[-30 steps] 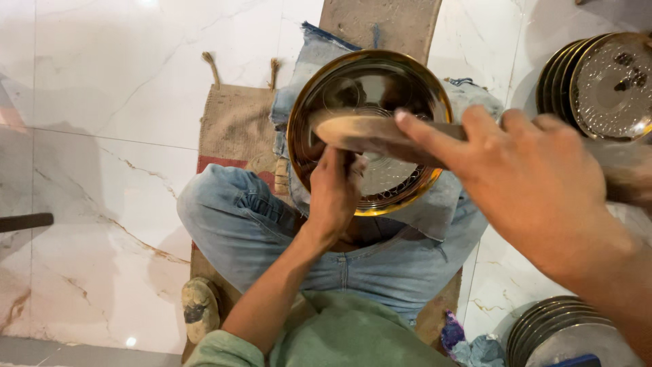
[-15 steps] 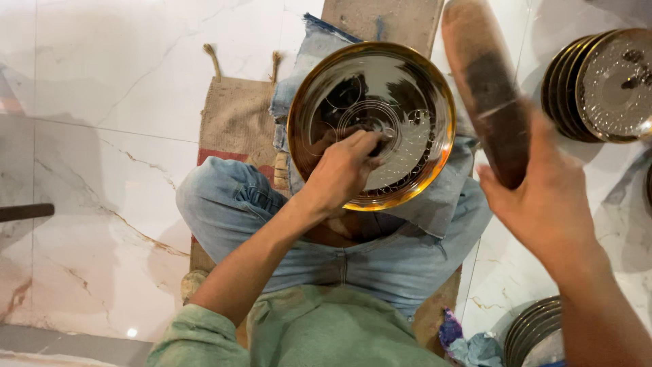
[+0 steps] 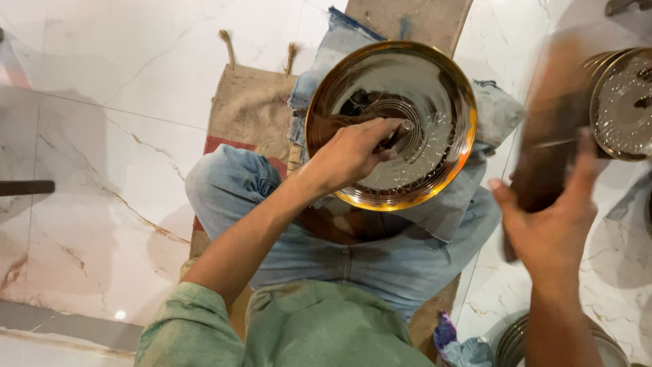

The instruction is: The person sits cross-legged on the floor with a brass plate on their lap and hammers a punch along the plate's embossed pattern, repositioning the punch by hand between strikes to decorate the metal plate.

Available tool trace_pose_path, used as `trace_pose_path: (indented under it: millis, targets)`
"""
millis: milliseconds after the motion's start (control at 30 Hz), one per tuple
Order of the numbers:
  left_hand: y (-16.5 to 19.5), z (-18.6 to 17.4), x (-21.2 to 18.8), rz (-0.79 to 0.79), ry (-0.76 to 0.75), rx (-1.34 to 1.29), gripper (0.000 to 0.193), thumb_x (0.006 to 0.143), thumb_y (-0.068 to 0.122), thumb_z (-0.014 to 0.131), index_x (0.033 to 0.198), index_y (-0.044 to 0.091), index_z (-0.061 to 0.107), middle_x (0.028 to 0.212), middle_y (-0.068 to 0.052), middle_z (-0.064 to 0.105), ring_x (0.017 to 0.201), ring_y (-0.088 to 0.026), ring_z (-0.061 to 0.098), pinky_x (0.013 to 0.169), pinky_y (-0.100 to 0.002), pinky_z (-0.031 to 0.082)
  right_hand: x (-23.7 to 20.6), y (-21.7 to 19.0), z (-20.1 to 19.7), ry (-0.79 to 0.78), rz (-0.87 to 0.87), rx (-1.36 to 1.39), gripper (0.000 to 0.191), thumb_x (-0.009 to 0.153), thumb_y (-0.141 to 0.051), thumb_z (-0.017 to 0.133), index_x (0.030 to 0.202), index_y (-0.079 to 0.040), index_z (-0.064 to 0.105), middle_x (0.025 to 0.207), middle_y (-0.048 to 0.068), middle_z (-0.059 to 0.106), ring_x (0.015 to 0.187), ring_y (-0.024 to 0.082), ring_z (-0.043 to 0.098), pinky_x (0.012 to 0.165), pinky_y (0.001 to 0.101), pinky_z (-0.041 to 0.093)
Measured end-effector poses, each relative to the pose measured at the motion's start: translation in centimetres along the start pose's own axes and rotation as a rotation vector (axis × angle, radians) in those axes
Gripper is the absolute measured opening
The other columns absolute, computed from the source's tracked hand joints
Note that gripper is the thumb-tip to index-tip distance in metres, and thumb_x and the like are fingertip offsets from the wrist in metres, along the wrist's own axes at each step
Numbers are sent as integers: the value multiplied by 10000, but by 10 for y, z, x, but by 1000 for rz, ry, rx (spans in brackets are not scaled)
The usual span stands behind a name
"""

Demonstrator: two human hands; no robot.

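A round, shiny brass plate (image 3: pixel 435 75) with engraved rings rests on my lap over blue cloth. My left hand (image 3: pixel 353 153) presses a small metal punch (image 3: pixel 402 129) upright against the plate's centre, fingers closed around it. My right hand (image 3: pixel 553 228) is raised at the right, gripping a brown wooden mallet (image 3: pixel 553 129) that is blurred with motion and stands apart from the plate.
I sit cross-legged in blue jeans on a burlap sack (image 3: pixel 248 109) laid on white marble floor (image 3: pixel 102 102). A stack of similar metal plates (image 3: pixel 621 102) stands at the right; another stack (image 3: pixel 516 343) sits at the lower right beside a crumpled cloth (image 3: pixel 458 346).
The mallet lay across the plate a second ago, then swung up to the right. My left hand has kept the punch on the plate's centre.
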State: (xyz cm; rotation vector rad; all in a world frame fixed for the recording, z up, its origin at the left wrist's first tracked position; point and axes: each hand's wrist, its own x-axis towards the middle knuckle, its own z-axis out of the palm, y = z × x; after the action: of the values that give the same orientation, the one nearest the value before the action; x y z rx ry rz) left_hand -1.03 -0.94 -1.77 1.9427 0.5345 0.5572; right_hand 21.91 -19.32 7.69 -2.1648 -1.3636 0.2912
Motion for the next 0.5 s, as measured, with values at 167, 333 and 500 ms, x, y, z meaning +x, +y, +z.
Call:
trace_pose_path:
  millis: [167,333,500]
  targets:
    - [0,1,-4,18,-4,-47,454,966,77,694,1391,67,535,1222,-161,673,1097,-368,688,875,-436,567,35,-33,-19,-295,-208,-748,746,807,-222,858,1461,-162,505,1067,172,729,736,390,721,637,474,569]
    - [10,18,-24,-40,275,38,375,973,28,653,1325,26,522,1181,-223,669,1083,-408,681,877,-454,561,56,-83,-29,-322,-485,-860,693,954,-180,728,1566,-316,434,927,92,670,713,267,706,586,364,576]
    - [21,52,-38,-364,607,-23,242,998,54,666,1199,9,540,955,-208,706,860,-371,714,761,-456,551,62,-130,-31,-351,-604,-856,785,879,-254,710,1613,-284,434,906,53,650,656,238,668,560,360,552]
